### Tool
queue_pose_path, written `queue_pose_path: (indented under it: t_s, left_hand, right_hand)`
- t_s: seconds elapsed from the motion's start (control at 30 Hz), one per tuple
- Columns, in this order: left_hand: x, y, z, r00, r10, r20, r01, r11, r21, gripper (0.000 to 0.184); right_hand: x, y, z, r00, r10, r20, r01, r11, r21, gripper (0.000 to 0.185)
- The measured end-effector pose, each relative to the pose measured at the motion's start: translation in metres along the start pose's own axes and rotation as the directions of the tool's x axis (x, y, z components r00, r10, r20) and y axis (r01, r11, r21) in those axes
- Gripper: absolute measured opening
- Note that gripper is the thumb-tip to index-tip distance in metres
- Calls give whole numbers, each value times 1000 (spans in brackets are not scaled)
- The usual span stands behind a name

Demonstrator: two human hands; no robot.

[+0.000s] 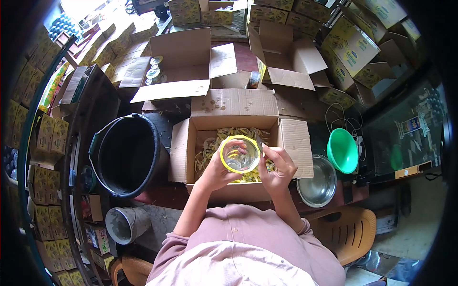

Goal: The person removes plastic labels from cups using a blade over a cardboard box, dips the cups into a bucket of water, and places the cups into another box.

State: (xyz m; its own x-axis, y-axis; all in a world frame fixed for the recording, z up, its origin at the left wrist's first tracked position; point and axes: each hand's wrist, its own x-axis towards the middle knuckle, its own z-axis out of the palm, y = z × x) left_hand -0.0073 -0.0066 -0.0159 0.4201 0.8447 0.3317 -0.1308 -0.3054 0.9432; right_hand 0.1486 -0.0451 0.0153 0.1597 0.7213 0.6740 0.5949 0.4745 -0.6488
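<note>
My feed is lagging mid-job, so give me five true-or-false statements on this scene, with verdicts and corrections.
1. The left hand holds a clear cup with a yellow rim. True.
2. The right hand rests inside the green bowl. False: it is raised beside the cup's rim.
3. The black bucket stands left of the open box beneath the hands. True.
4. That box is taped shut. False: its flaps are spread and yellow pieces show inside.
5. The metal bowl is right of that box. True.
</note>
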Motion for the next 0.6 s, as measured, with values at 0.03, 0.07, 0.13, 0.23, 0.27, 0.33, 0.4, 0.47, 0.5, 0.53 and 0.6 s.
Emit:
queue_pose_path:
  t_s: [0.03, 0.07, 0.13, 0.23, 0.27, 0.33, 0.4, 0.47, 0.5, 0.53, 0.6]
  left_hand:
    - [0, 1, 0, 1000, 10, 11, -10, 1000, -2, 61]
    - [0, 3, 0, 1000, 20, 21, -20, 1000, -2, 61]
    - [1, 5, -1, 999, 21, 49, -20, 1000, -22, 60]
    - [0, 7, -3, 996, -10, 92, 18, 996, -85, 59]
    - [0, 8, -4, 995, -25, 99, 37, 993, -114, 59]
    - [-1, 6, -6, 993, -25, 117, 43, 987, -153, 60]
    - [0, -2, -10, 990, 7, 137, 17, 985, -172, 61]
    - [0, -8, -14, 987, -19, 159, 49, 980, -191, 61]
    - [1, -7, -15, 985, -32, 169, 66, 977, -201, 61]
    - [2, -6, -16, 983, -37, 179, 72, 979, -192, 61]
    - [5, -1, -15, 979, -48, 200, 84, 981, -176, 62]
  right_hand:
    - [0, 0, 0, 1000, -3, 2, 3, 1000, -2, 32]
    - [1, -1, 0, 1000, -18, 0, 18, 1000, -10, 32]
    - [4, -1, 0, 999, -46, -4, 46, 999, -28, 33]
    - [5, 0, -1, 998, -58, 21, 58, 998, 8, 33]
    - [6, 0, -1, 998, -56, 36, 55, 998, 20, 33]
    - [7, 0, -1, 996, -53, 66, 50, 998, 46, 33]
    - [7, 1, 1, 996, -59, 66, 55, 997, 53, 32]
    - [8, 0, 2, 996, -56, 69, 52, 997, 55, 32]
    - [7, 0, 2, 996, -49, 74, 45, 997, 56, 33]
    - [7, -1, 3, 996, -42, 78, 37, 998, 57, 33]
    - [7, 1, 5, 997, -49, 61, 45, 997, 56, 33]
